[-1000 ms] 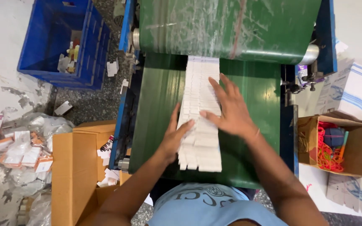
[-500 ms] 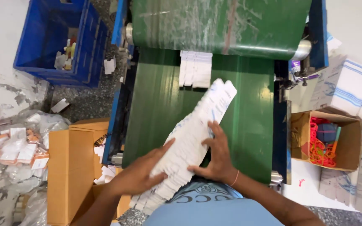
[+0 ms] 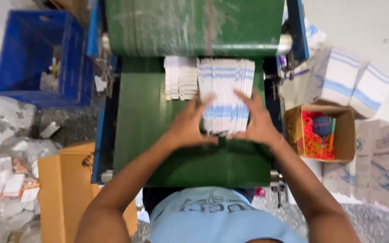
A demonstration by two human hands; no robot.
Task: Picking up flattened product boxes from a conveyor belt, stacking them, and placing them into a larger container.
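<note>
Both hands clamp one stack of flat white cartons with blue stripes [image 3: 225, 96] that lies on the green conveyor belt [image 3: 140, 121]. The left hand [image 3: 187, 123] presses against the stack's left edge with fingers spread and curled, thumb near the lower corner. The right hand [image 3: 257, 119] mirrors it on the right edge, fingers splayed upward along the side. The span between the palms is as wide as the stack itself, so the hold is a firm two-sided squeeze; whether the stack is lifted off the belt or resting on it is hard to tell from above.

Just left of the held stack, touching or nearly so, a row of plain white cartons [image 3: 181, 77] emerges from under the green roller housing [image 3: 194, 24]. The belt is bare to the left of the hands and below them, toward the person's body. At the right, past the blue frame rail [image 3: 296, 27], sit an open cardboard box of coloured bands [image 3: 320, 132] and folded striped cartons [image 3: 352, 83]. A blue crate [image 3: 32, 58] stands well apart at the left.
</note>
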